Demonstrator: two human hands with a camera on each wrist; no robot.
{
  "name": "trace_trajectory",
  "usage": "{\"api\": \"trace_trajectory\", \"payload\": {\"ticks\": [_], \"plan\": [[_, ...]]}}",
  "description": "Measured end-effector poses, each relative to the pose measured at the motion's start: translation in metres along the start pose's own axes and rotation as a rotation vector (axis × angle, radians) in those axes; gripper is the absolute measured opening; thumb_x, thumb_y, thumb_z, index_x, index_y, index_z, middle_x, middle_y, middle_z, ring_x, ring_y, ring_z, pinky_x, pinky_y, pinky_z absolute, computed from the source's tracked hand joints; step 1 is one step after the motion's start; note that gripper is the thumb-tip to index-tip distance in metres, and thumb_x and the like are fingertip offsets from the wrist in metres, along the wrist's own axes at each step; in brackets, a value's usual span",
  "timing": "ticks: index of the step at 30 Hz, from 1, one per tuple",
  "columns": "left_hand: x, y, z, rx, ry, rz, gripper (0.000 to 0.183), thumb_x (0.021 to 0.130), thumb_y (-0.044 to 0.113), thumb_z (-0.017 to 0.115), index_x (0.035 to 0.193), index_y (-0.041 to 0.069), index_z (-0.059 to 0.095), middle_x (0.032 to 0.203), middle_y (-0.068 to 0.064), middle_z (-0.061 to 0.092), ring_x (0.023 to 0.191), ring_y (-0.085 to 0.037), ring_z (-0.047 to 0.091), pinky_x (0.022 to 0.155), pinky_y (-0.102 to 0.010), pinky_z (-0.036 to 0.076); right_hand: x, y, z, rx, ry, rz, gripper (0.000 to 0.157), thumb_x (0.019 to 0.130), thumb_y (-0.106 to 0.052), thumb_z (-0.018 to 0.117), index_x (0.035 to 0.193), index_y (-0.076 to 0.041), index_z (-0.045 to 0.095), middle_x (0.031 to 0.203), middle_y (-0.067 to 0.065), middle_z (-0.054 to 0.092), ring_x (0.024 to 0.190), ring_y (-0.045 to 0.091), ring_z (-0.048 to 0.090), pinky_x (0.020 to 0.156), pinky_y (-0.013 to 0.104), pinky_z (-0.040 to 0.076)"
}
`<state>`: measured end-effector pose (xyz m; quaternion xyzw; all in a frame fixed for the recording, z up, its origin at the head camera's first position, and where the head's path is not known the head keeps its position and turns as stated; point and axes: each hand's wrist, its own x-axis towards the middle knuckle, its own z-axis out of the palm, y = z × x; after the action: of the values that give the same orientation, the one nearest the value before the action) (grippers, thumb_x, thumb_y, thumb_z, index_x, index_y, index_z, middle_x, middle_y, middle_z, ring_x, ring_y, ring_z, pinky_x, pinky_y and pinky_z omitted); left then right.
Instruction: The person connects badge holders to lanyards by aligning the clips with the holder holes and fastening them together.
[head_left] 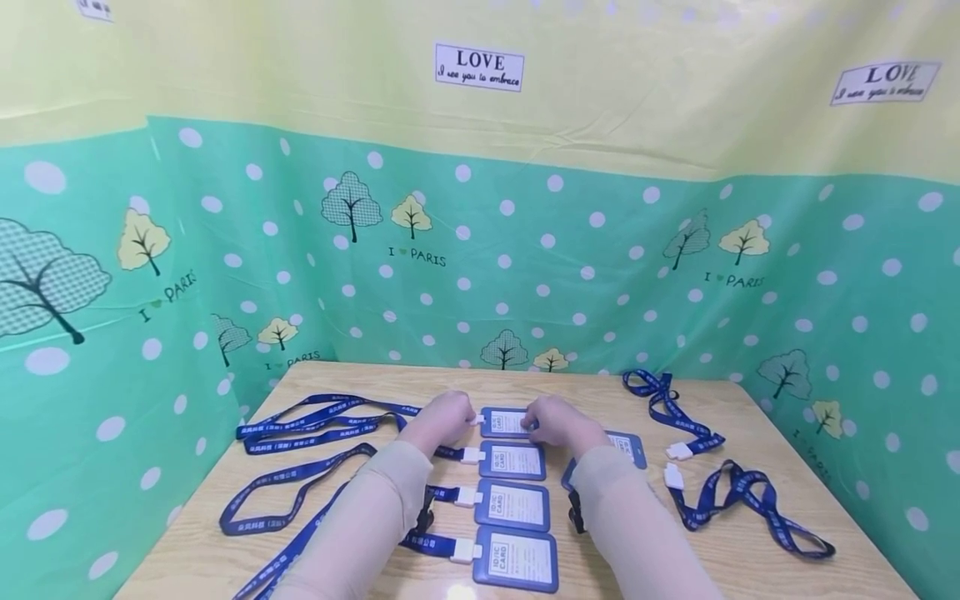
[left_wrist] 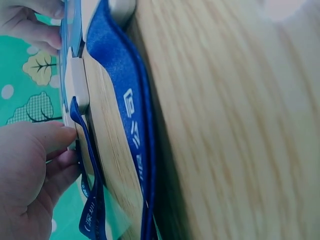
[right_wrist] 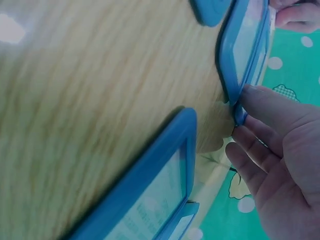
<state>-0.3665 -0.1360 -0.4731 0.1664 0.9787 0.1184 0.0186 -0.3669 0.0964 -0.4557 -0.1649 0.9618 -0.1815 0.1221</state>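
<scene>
Four-sided blue card holders lie in a column at mid-table, white clips and blue lanyards running left. At the far end, my left hand (head_left: pixel 445 421) pinches the white clip (head_left: pixel 477 419) of the farthest card holder (head_left: pixel 502 423). My right hand (head_left: pixel 564 423) grips that holder's right edge between thumb and fingers. In the right wrist view, the right thumb (right_wrist: pixel 260 102) lies on a blue corner. Nearer me are several more holders, including one (head_left: pixel 512 461) just below and one (head_left: pixel 516 560) at the front. In the left wrist view, a blue lanyard (left_wrist: pixel 122 85) partly blocks the scene.
Looped blue lanyards (head_left: pixel 288 479) spread over the left side. Two lanyards with white clips, one at the back (head_left: pixel 667 412) and one nearer (head_left: pixel 757 496), lie right. Beside my right forearm sits another card holder (head_left: pixel 633 448), partly hidden. A patterned curtain (head_left: pixel 480 250) borders the table.
</scene>
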Motion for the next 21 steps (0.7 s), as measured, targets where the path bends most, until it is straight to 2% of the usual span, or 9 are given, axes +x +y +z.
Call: {"api": "trace_trajectory", "payload": {"ticks": [5,10,21], "plan": [[-0.0017,0.001,0.0003,-0.031,-0.016,-0.011,0.012,0.094,0.009,0.069,0.101,0.009,0.079,0.102,-0.005,0.07,0.098,-0.023,0.067,0.094,-0.039,0.055,-0.0013,-0.0008,0.003,-0.031,-0.004,-0.016,0.023,0.091,-0.013,0.077,0.114,-0.018,0.078,0.142,0.01,0.059,0.133,0.034,0.052,0.11,0.051,0.043],[-0.0034,0.0015,0.0007,-0.04,-0.014,-0.007,0.013,0.095,0.012,0.068,0.101,0.008,0.079,0.102,-0.006,0.07,0.099,-0.024,0.067,0.094,-0.04,0.055,-0.0015,-0.0011,0.005,-0.058,0.003,-0.027,0.021,0.092,-0.016,0.077,0.113,-0.018,0.078,0.142,0.01,0.059,0.133,0.034,0.052,0.11,0.05,0.043],[0.001,0.0009,0.0019,-0.038,-0.001,-0.021,0.015,0.096,0.013,0.067,0.106,0.007,0.076,0.1,-0.005,0.069,0.091,-0.02,0.065,0.092,-0.038,0.056,0.0011,0.0007,-0.0012,-0.037,0.012,-0.04,0.022,0.089,-0.015,0.079,0.111,-0.018,0.079,0.143,0.01,0.059,0.133,0.035,0.052,0.111,0.051,0.041]]}}
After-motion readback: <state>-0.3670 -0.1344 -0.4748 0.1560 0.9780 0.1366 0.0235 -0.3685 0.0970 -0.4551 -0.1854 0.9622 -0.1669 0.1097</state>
